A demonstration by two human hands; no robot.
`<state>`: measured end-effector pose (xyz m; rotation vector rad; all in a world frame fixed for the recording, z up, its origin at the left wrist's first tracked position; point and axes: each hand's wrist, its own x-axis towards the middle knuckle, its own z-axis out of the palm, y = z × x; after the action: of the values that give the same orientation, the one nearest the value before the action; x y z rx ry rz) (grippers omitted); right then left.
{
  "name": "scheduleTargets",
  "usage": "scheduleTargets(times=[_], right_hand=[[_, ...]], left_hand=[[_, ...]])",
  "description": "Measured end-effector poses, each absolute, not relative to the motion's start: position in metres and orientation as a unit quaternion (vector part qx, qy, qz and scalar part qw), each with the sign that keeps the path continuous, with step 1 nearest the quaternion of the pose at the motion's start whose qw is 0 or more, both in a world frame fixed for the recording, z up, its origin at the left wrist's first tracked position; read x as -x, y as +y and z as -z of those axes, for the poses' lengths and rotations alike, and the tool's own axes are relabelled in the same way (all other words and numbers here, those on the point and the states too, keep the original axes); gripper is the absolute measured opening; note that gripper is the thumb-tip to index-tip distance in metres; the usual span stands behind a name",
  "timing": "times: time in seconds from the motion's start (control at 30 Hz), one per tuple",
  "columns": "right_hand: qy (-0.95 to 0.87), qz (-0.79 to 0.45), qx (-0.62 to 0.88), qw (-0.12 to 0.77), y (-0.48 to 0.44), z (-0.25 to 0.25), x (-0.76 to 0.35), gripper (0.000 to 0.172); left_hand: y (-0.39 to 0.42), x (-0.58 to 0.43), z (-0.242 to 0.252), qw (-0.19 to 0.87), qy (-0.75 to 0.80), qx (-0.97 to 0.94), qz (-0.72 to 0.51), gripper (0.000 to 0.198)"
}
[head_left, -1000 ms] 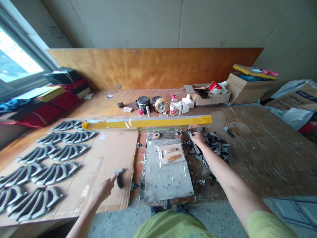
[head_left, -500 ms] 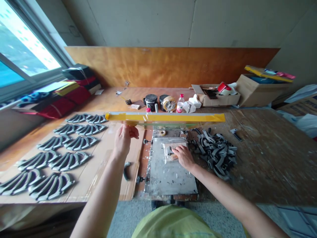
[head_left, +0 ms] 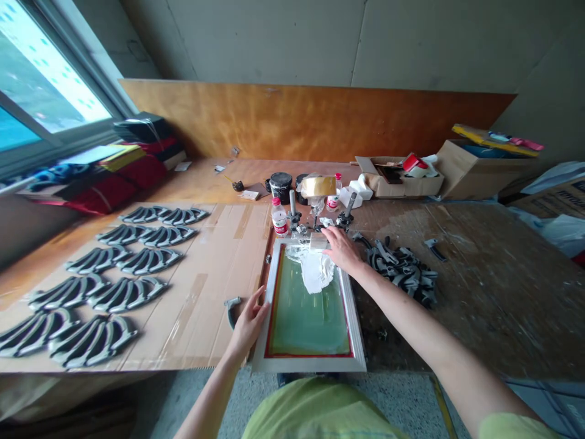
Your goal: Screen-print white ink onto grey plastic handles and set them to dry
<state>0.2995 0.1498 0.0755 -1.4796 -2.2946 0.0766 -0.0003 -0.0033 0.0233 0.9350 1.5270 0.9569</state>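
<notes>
A silver-framed printing screen (head_left: 356, 341) with green mesh lies flat in front of me. My left hand (head_left: 249, 323) rests on its left frame edge, fingers wrapped on the rim. My right hand (head_left: 340, 249) reaches to the screen's far end, closed on a small pale block, a squeegee by the look of it, above a smear of white ink (head_left: 317, 272). A single dark curved part (head_left: 231, 308) lies on the cardboard just left of my left hand. A heap of dark grey parts (head_left: 404, 271) sits right of the screen.
Rows of dark curved parts (head_left: 114, 286) are laid out on cardboard (head_left: 210, 268) at left. Black tins (head_left: 280, 186), a tape roll (head_left: 317, 185) and small bottles (head_left: 279, 217) stand behind the screen. Open cardboard boxes (head_left: 397, 183) sit at back right; bare wooden bench (head_left: 493, 286) at right.
The screen, held raised on edge before, has been swung down flat over the plate. My left hand moved down to its left frame; my right hand moved from the plate to the screen's far end.
</notes>
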Motion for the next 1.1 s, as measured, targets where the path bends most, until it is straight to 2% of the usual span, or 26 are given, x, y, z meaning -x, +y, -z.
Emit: scheduleTargets(times=[0.13,0.2,0.5,0.67,0.83,1.0,1.03,1.1], right_hand=[[-0.838,-0.045,0.539,0.075,0.16,-0.065,-0.269,0.018],[-0.837,-0.046,0.542,0.056,0.155,-0.058,-0.267,0.014],[-0.928,-0.092,0.359,0.031,0.096,-0.067,-0.305,0.033],[-0.918,-0.119,0.375,0.053,0.111,-0.073,-0.306,0.023],[-0.912,-0.054,0.393,0.107,0.092,-0.05,-0.294,0.032],[-0.917,-0.106,0.363,0.128,0.092,-0.06,-0.3,0.023],[-0.906,-0.116,0.382,0.14,0.102,-0.067,-0.298,0.028],[-0.876,-0.119,0.441,0.156,0.127,-0.08,-0.29,0.049]], left_hand=[[-0.002,0.0,-0.004,0.514,0.652,-0.399,-0.389,0.085],[-0.002,0.002,0.0,0.522,0.647,-0.4,-0.386,0.083],[-0.005,0.004,0.01,0.555,0.627,-0.379,-0.395,0.08],[-0.005,0.002,0.004,0.541,0.634,-0.385,-0.396,0.076],[-0.005,0.0,-0.005,0.538,0.635,-0.371,-0.411,0.08],[-0.004,-0.002,-0.012,0.542,0.64,-0.357,-0.411,0.08],[-0.003,-0.001,-0.014,0.55,0.634,-0.359,-0.409,0.08],[-0.002,0.002,-0.023,0.568,0.618,-0.361,-0.405,0.086]])
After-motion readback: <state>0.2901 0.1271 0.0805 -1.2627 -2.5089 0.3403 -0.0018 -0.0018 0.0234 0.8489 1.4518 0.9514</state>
